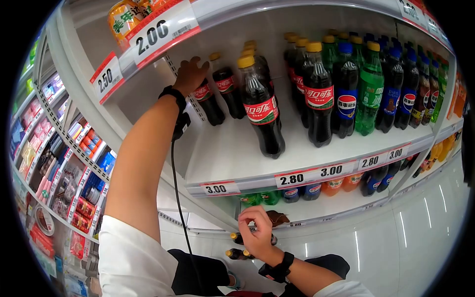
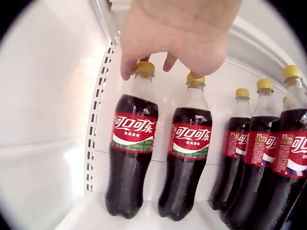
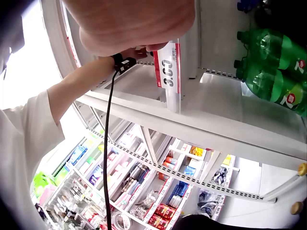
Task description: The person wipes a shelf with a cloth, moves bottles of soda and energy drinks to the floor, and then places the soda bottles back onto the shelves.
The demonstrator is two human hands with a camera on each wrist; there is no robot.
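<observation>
My left hand [image 1: 190,76] reaches to the left end of the shelf, over a cola bottle [image 1: 210,106] with a red label. In the left wrist view its spread fingers hang down on both sides of that bottle's yellow cap [image 2: 145,69]. The thumb side overlaps the cap of a second cola bottle [image 2: 184,139] just to the right. Both bottles stand upright on the shelf. My right hand [image 1: 256,232] hangs low before the lower shelf, fingers loosely bent, nothing seen in it. A larger-looking cola bottle [image 1: 262,114] stands nearer the shelf's front.
More bottles, including a green one [image 1: 371,89], fill the shelf's right part. A price rail [image 1: 321,173] runs along its front edge. Several yellow-capped bottles [image 1: 234,253] are on the floor by my feet. A black cable [image 1: 178,198] hangs from my left wrist.
</observation>
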